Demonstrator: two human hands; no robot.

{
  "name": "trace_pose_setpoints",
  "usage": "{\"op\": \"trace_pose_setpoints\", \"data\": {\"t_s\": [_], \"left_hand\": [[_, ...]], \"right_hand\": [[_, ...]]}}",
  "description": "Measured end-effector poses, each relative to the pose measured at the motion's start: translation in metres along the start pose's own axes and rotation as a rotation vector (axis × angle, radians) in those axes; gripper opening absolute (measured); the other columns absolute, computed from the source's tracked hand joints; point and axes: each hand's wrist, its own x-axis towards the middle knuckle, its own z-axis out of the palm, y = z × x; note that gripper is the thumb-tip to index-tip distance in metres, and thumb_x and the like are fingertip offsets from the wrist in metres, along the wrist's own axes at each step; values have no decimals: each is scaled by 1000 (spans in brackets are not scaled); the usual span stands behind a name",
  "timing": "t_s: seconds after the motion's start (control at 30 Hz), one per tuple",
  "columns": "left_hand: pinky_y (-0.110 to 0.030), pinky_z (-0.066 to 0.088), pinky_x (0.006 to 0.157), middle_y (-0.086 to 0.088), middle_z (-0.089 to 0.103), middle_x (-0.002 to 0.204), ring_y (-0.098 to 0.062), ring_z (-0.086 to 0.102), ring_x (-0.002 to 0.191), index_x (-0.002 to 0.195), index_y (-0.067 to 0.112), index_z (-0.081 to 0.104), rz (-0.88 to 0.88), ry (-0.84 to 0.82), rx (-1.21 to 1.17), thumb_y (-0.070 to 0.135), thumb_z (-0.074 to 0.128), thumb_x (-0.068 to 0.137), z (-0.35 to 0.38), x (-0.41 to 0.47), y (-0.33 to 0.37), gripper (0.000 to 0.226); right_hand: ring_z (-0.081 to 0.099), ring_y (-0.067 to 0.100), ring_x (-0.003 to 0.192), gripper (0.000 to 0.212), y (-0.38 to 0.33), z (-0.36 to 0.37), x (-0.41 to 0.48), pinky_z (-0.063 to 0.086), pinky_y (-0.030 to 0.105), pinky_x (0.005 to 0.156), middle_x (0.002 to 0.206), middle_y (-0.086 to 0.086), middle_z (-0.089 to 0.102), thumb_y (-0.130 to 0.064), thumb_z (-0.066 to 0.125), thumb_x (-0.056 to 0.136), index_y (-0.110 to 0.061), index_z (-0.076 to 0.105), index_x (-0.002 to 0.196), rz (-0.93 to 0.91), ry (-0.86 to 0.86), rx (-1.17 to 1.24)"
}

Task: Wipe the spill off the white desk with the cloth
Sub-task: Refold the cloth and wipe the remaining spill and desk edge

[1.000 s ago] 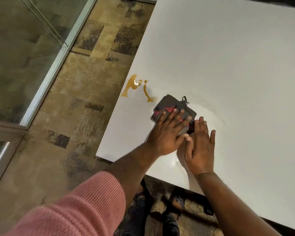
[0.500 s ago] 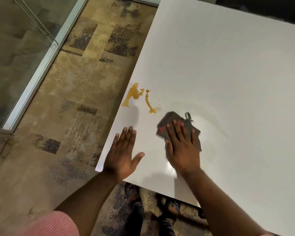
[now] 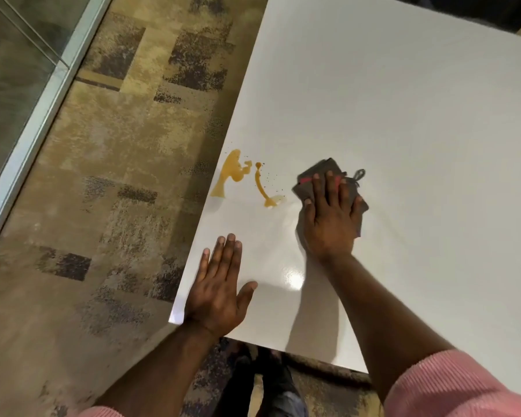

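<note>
Head view: cloth (image 3: 319, 176) beside spill (image 3: 233, 173), carpet (image 3: 118, 182) left.

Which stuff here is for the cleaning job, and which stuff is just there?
For the job:
- orange-brown spill
- grey cloth under the right hand
- white desk
- left hand, flat on the desk

Just there:
- patterned carpet
- glass wall
- dark shoes
</note>
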Motion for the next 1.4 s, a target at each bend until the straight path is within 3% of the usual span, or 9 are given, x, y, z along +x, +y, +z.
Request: {"op": "trace_pose_setpoints", "data": {"t_s": [0.17, 0.27, 0.47, 0.7, 0.83, 1.1, 1.23, 1.3, 1.4], "left_hand": [[-55, 19, 130, -12, 13, 175, -29, 11, 163, 165, 5, 16, 11, 1, -29, 53, 39, 105, 0, 0, 0, 80], [-54, 17, 130, -11, 11, 175, -29, 10, 163, 165, 6, 15, 1, -25, -32, 54, 39, 104, 1, 1, -2, 81], [-48, 6, 132, -8, 6, 176, -27, 4, 164, 167, 10, 10, -19, -88, -23, 58, 31, 105, 0, 2, -3, 81], [-52, 14, 130, -10, 10, 176, -28, 7, 163, 166, 7, 14, -22, -92, -20, 55, 34, 105, -5, 2, -1, 80], [-52, 16, 129, -10, 10, 176, -29, 7, 163, 166, 8, 15, -17, -81, -49, 54, 34, 105, -7, 3, 0, 79], [-51, 13, 130, -8, 8, 176, -27, 7, 163, 166, 9, 11, -19, -93, -75, 52, 35, 106, -5, 1, -1, 78], [-52, 18, 128, -10, 11, 176, -27, 9, 163, 166, 7, 14, -22, -94, -75, 51, 35, 106, -9, 2, 0, 77], [-52, 18, 128, -10, 11, 175, -28, 9, 163, 166, 7, 15, -19, -89, -84, 51, 36, 106, -9, 1, 0, 77], [-51, 17, 128, -10, 10, 176, -28, 8, 163, 165, 6, 15, -14, -78, -74, 50, 43, 105, -7, 2, 0, 80]], "right_hand": [[17, 25, 161, 58, -1, 15, -96, 17, 62, 125, 173, 1, 25, -38, 39, 106, -29, 31, 164, -213, -10, 5], [15, 24, 162, 60, 25, 12, -121, 19, 61, 125, 174, -2, 21, -40, 38, 106, -30, 28, 164, -222, -46, 0], [22, 30, 160, 58, -4, 4, -41, 21, 60, 124, 171, 4, 28, -35, 43, 105, -24, 37, 161, -205, -20, 33], [6, 24, 163, 60, -51, 16, -34, 5, 59, 129, 174, 2, 18, -38, 37, 107, -28, 26, 165, -380, -105, 62], [7, 22, 163, 60, -24, 16, -46, 11, 58, 128, 174, 0, 22, -41, 36, 107, -30, 26, 165, -517, -146, 3], [18, 30, 161, 58, -77, 24, 39, 13, 58, 126, 173, 5, 25, -39, 39, 107, -27, 33, 163, -365, -48, 22], [11, 26, 162, 60, -64, 27, 7, 5, 57, 129, 173, 3, 23, -40, 37, 107, -29, 28, 164, -592, -96, 14], [13, 24, 162, 58, -43, 24, 2, 11, 58, 128, 173, 1, 25, -43, 37, 107, -30, 29, 164, -668, -118, -14], [15, 24, 162, 58, -42, 19, 33, 14, 55, 127, 173, 0, 23, -45, 33, 108, -32, 30, 164, -555, -98, -18]]}}
